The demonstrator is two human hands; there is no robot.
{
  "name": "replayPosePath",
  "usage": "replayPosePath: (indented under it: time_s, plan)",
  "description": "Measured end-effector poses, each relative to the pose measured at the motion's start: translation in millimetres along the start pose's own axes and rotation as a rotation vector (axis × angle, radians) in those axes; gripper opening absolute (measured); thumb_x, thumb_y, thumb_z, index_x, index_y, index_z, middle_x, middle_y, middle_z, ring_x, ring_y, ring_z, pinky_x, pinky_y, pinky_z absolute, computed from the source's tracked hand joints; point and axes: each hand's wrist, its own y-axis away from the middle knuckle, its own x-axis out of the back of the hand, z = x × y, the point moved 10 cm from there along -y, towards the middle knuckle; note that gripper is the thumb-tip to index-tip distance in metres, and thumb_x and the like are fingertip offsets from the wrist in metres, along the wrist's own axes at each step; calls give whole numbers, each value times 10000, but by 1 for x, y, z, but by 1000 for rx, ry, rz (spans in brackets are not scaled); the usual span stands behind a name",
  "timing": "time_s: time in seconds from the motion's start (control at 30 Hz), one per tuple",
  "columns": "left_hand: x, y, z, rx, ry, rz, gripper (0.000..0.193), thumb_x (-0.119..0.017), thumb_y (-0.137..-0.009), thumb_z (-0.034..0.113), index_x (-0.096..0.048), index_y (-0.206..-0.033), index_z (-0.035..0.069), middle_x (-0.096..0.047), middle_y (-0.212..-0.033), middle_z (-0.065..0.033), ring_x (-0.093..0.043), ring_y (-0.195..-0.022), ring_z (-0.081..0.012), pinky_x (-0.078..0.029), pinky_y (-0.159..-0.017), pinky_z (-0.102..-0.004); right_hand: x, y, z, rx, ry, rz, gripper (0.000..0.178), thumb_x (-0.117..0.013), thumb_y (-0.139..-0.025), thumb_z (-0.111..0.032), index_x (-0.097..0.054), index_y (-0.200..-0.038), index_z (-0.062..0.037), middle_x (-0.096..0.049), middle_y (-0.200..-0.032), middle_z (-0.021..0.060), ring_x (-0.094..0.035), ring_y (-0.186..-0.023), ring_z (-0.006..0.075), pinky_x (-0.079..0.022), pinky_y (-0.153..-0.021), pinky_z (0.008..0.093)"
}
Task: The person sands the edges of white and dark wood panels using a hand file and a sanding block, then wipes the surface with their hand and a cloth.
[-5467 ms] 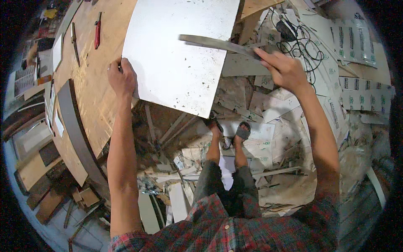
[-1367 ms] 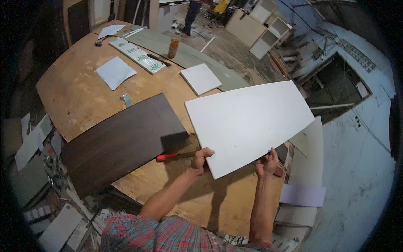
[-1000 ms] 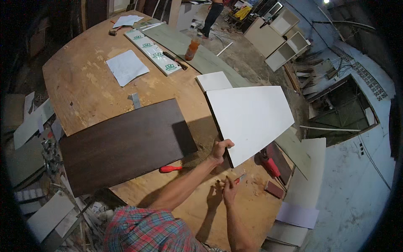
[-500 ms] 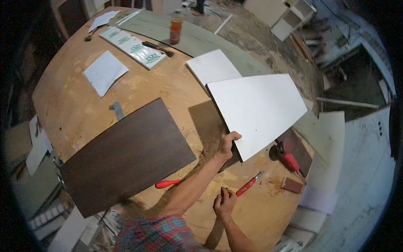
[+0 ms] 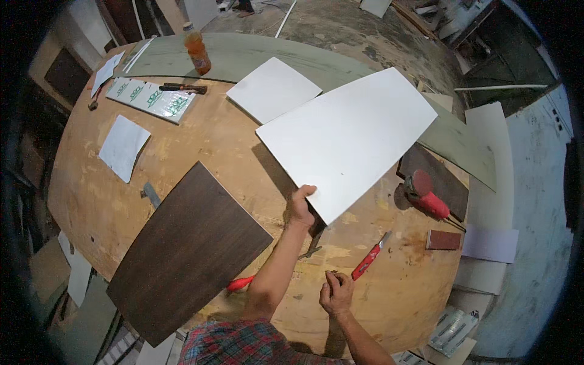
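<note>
My left hand [image 5: 300,207] grips the near corner of a white rectangular board [image 5: 353,140], thumb on top and fingers underneath. The board slants over the table and partly covers a smaller white board [image 5: 274,90] behind it. Closer to me, my right hand [image 5: 337,293] is closed, thumb and fingers pinched together. A tiny dark bit shows at its fingertips, too small to name. Just beyond those fingers lies a red utility knife [image 5: 368,260], blade pointing away from me. To the left rests a dark brown wood-grain board [image 5: 190,252], with a red handle [image 5: 239,283] beside its near edge.
A red power sander [image 5: 429,198] and a reddish sanding block [image 5: 444,239] are at the right of the wooden table [image 5: 176,143]. Farther back stand an orange drink bottle [image 5: 196,52], a wrapped panel [image 5: 146,99] with brushes [image 5: 182,88] on it, and a paper sheet [image 5: 123,148].
The view has shifted, so most things sit elsewhere in the picture. The white board's tilt has changed and more of the smaller board shows. Both hands keep their closed shape.
</note>
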Motion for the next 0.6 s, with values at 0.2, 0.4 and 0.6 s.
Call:
replayPosePath:
  time_s: [0.2,0.4,0.6]
  plan:
    - [32,-13,21,-1,19,35,446,-569,-856,227,-545,-1209,-45,-625,-1166,-178,-623,-1086,-332,-507,-979,-455,0,-3,2,-31,-56,-29,385,-661,-811,-128,-670,-1195,-105,-583,-1075,155,-549,-965,338,-438,-863,464]
    - [54,-17,37,-45,-272,-4,425,-550,-900,212,-519,-1227,-58,-607,-1208,-194,-631,-1070,-347,-513,-966,-471,4,-4,-5,0,-88,6,385,-666,-800,-125,-681,-1184,-121,-596,-1060,149,-559,-966,331,-448,-853,465]
    - [26,48,96,-4,-1599,49,463,-610,-938,382,-634,-1169,-19,-695,-1055,-183,-694,-919,-300,-552,-828,-432,5,-2,7,-53,-100,21,379,-669,-790,-98,-686,-1168,-107,-597,-1046,143,-560,-935,317,-453,-840,448]
